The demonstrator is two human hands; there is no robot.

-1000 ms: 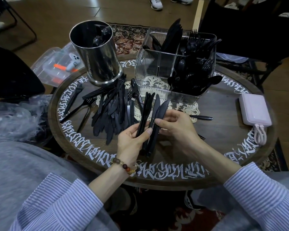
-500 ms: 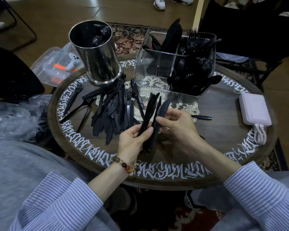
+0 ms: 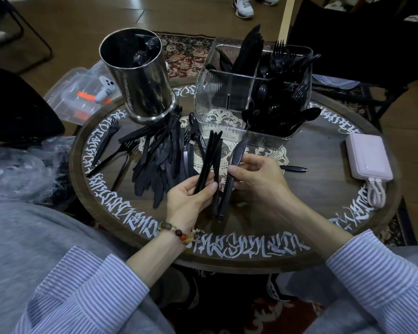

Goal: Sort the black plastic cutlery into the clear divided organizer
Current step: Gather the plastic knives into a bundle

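Separated now, left hand (image 3: 191, 198) grips knives (image 3: 209, 160), right hand (image 3: 256, 179) pinches 1 knife (image 3: 234, 165) before organizer (image 3: 227, 92).

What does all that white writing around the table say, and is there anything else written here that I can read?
Round table rim: white stylised calligraphy all the way round, not legible as words.
Steel canister: a faint mark near its base, too small to read.
Pink power bank: no text visible.
Nothing else lettered.

We wear a shirt with fine blue-and-white striped sleeves (image 3: 87, 285), cuffs pushed up the forearms, grey trousers (image 3: 22, 232), and a beaded bracelet (image 3: 179, 233) of brown and orange beads on our left wrist.
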